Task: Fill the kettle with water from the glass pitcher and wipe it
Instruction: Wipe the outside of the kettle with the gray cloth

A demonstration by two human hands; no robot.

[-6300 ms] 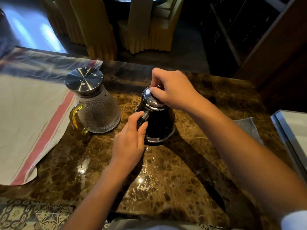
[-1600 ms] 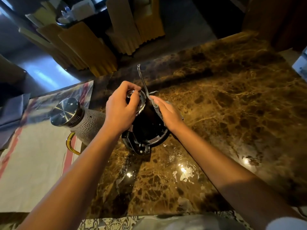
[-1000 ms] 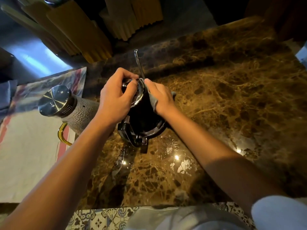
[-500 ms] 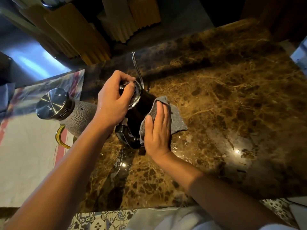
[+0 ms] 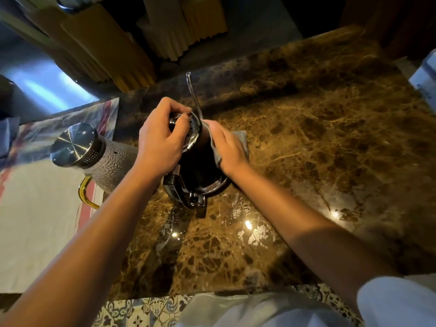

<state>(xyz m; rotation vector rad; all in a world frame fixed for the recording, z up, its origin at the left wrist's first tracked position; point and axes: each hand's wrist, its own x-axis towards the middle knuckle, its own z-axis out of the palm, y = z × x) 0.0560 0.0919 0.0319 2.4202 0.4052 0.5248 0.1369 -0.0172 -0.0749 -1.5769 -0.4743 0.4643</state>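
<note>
Left hand (image 5: pixel 160 142): fingers curled over the lid (image 5: pixel 188 131) of the kettle (image 5: pixel 195 166), thumb and fingertips pinching at the lid's knob. Right hand (image 5: pixel 230 147): fingers held together and nearly straight, pressing a grey cloth (image 5: pixel 240 142) flat against the kettle's right side; the fingertips reach up to the lid rim, and the cloth's far corner shows beyond the knuckles.

Kettle: dark body, bright metal lid and base ring, standing upright on the brown marble counter (image 5: pixel 306 138). Its long axis runs base to lid. The thin spout (image 5: pixel 193 95) rises from the far side and points away from the person; the black handle (image 5: pixel 179 192) faces the person.

Pitcher (image 5: pixel 106 161): textured glass, metal lid, yellow handle turned toward the person, standing just left of the kettle, upright, partly hidden behind the left forearm. It rests at the edge of a pale cloth with a red stripe (image 5: pixel 42 220), which covers the counter left of the kettle.

Wet patches glint on the counter near the kettle, on the person's side. Yellow-covered chairs (image 5: pixel 118 55) stand beyond the counter's far edge. A pale box edge (image 5: pixel 424 72) shows far right of the kettle. No writing or brand can be read.
</note>
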